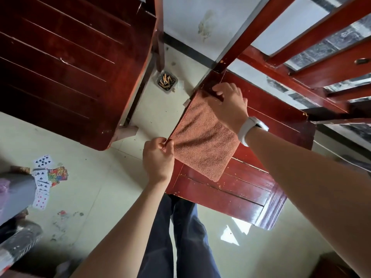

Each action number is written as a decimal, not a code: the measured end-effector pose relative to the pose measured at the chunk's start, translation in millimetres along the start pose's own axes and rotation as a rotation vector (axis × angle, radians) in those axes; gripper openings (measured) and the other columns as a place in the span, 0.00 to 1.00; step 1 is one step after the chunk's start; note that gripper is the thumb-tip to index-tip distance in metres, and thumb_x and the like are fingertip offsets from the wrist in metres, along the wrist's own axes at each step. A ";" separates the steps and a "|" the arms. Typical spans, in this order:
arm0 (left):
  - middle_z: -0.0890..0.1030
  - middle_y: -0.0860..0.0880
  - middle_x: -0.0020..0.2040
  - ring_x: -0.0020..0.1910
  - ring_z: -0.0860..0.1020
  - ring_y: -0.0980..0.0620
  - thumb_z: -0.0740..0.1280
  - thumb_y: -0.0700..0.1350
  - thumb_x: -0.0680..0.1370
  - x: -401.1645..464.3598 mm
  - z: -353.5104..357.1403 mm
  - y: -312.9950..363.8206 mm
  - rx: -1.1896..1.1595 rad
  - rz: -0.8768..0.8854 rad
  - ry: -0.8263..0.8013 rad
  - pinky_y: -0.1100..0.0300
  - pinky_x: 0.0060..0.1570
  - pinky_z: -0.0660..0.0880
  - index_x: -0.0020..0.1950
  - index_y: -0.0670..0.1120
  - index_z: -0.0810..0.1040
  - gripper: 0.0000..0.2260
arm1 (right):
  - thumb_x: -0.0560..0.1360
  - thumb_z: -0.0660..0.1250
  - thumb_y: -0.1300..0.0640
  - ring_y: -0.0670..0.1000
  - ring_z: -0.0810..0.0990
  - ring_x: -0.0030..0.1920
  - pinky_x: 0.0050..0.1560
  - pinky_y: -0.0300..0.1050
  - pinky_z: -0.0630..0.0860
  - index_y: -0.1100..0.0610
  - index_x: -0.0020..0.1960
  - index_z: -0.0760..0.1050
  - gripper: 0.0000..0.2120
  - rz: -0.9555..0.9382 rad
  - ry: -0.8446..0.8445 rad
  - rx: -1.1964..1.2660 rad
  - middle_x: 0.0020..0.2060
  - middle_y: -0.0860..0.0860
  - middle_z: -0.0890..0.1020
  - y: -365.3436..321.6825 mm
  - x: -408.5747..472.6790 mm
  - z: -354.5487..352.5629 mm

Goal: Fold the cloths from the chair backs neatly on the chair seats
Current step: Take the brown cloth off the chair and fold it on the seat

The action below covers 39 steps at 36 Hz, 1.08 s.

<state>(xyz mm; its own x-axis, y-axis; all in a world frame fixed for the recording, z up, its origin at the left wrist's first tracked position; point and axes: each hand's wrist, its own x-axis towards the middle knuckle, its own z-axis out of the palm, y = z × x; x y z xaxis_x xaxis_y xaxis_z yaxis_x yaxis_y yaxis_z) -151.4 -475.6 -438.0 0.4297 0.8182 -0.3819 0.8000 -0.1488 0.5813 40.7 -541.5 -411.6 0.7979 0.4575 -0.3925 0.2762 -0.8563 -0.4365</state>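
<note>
An orange-brown cloth (202, 141) lies folded in a rectangle on the red wooden chair seat (251, 189), along the seat's left edge. My left hand (158, 157) pinches the cloth's near left corner at the seat's edge. My right hand (228, 105), with a white watch on the wrist, grips the cloth's far corner next to the chair's back post (241, 39). The cloth is stretched flat between both hands.
A second dark red chair seat (66, 63) fills the upper left. On the pale floor between the chairs stands an ashtray (166, 81) with cigarette butts. Playing cards (46, 177) lie scattered at the left. My dark trouser legs (180, 237) stand below the seat.
</note>
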 end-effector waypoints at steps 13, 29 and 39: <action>0.57 0.41 0.75 0.74 0.54 0.43 0.54 0.49 0.78 19.4 18.8 20.1 0.609 0.961 -0.277 0.44 0.72 0.54 0.74 0.42 0.56 0.26 | 0.77 0.54 0.50 0.58 0.59 0.73 0.72 0.64 0.50 0.53 0.71 0.63 0.23 -0.193 0.085 -0.447 0.72 0.58 0.63 48.5 -88.6 42.5; 0.72 0.38 0.65 0.65 0.70 0.42 0.59 0.43 0.80 35.8 17.3 26.9 0.132 0.450 -0.245 0.58 0.61 0.66 0.70 0.38 0.65 0.20 | 0.76 0.58 0.53 0.55 0.68 0.63 0.65 0.50 0.65 0.61 0.70 0.62 0.24 0.262 0.299 0.218 0.63 0.58 0.70 58.5 -117.5 43.4; 0.76 0.41 0.59 0.58 0.74 0.45 0.62 0.44 0.79 51.2 12.5 37.3 0.091 0.248 -0.359 0.56 0.62 0.68 0.64 0.39 0.73 0.16 | 0.75 0.64 0.54 0.51 0.73 0.46 0.45 0.42 0.68 0.61 0.58 0.70 0.15 0.756 0.230 0.734 0.46 0.52 0.74 40.6 -102.5 45.3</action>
<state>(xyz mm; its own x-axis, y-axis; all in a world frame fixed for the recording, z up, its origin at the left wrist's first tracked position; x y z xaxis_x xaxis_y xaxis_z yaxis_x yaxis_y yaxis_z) -94.3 -446.2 -444.8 0.7183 0.5098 -0.4735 0.6813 -0.3773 0.6273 -54.2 -612.3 -425.8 0.7299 -0.2513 -0.6357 -0.6580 -0.5101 -0.5539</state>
